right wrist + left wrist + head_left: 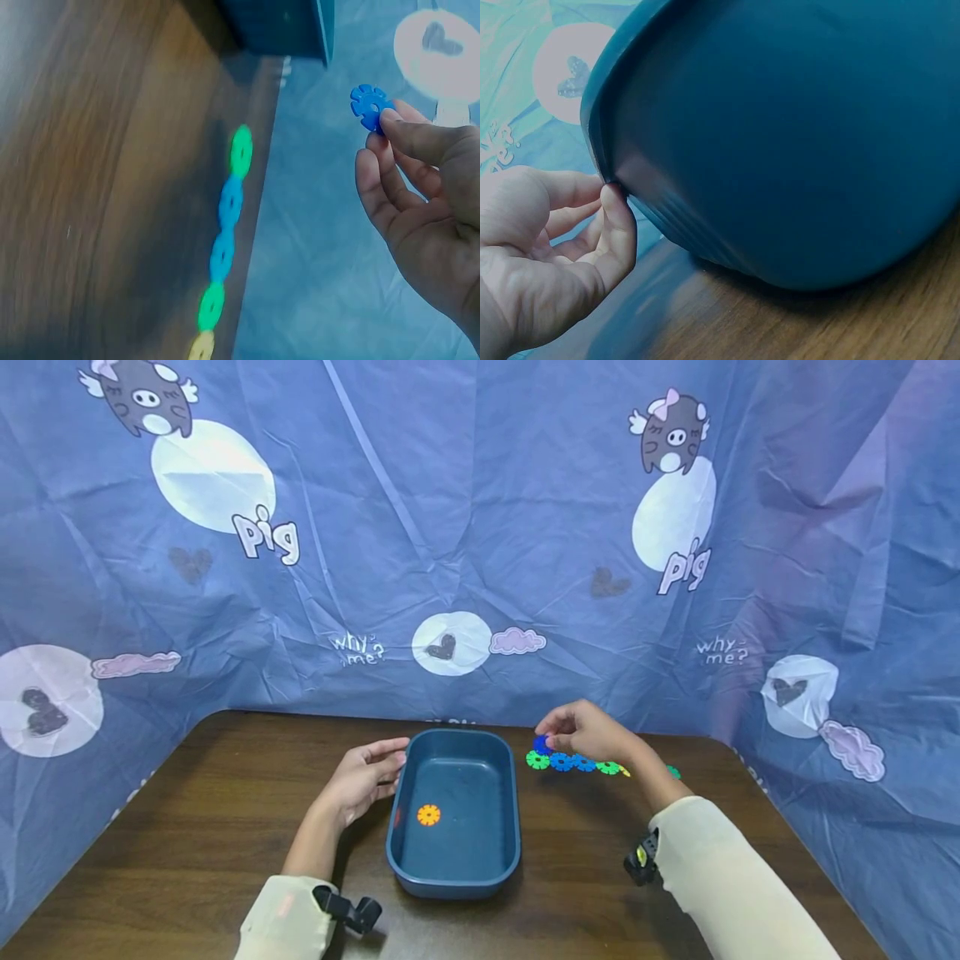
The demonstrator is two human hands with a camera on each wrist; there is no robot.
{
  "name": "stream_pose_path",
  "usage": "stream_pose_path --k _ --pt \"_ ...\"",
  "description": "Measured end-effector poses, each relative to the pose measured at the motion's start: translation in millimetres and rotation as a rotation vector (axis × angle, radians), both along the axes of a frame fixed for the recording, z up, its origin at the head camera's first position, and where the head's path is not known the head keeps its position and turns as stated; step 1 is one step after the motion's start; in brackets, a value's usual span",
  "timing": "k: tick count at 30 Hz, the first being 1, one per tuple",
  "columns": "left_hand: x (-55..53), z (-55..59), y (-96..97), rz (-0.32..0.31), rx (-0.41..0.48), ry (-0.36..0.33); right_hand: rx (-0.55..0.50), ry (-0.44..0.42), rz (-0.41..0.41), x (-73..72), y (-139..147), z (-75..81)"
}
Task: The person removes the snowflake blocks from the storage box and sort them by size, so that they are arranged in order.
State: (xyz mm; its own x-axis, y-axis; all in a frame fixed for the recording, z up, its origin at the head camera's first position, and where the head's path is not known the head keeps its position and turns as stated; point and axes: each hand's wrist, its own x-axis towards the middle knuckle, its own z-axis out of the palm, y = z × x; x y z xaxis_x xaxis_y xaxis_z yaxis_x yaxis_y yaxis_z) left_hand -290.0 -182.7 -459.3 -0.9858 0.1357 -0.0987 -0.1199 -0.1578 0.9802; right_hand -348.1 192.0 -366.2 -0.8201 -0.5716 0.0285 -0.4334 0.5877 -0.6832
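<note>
A dark blue-green plastic basin (465, 860) rests on the table with an orange flower-shaped disc (429, 815) lying inside. At its left rim my left hand (363, 781) pinches the edge; the left wrist view has thumb and finger meeting at the basin's wall (780, 150). My right hand (588, 731) holds a blue notched disc (369, 107) between thumb and fingers, raised above the table. Below it runs a row of similar discs: a green disc (537, 760), two blue discs (230, 202), another green disc (211, 306) and a yellow disc (201, 346).
A further green disc (673, 772) lies farther right, partly behind the right forearm. The brown wooden table (225, 827) ends at a blue printed curtain (465, 527) hanging behind and around it. A reddish patch shows on the basin's inner left wall.
</note>
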Motion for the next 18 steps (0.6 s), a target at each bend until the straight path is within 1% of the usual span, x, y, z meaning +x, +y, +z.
stream_pose_path --k 2,5,8,11,14,18 --pt "0.3 -0.2 -0.3 -0.001 -0.002 0.001 -0.017 -0.01 -0.034 -1.7 11 -0.9" --pt "0.3 -0.7 -0.6 0.002 -0.005 0.003 -0.013 0.014 -0.087 -4.3 27 -2.9" --pt "0.1 -1.1 -0.2 0.003 -0.006 0.001 0.002 0.042 -0.117 -6.7 44 -5.6" --pt "-0.1 -1.2 0.6 0.005 -0.003 -0.005 0.003 0.044 -0.155 -7.6 63 -8.1" --pt "0.0 -1.3 1.1 0.007 -0.001 -0.008 -0.006 0.057 -0.203 -9.1 83 -12.6" --pt "-0.9 -1.5 0.3 0.007 -0.006 -0.004 -0.024 0.104 -0.278 -9.1 107 -20.5"
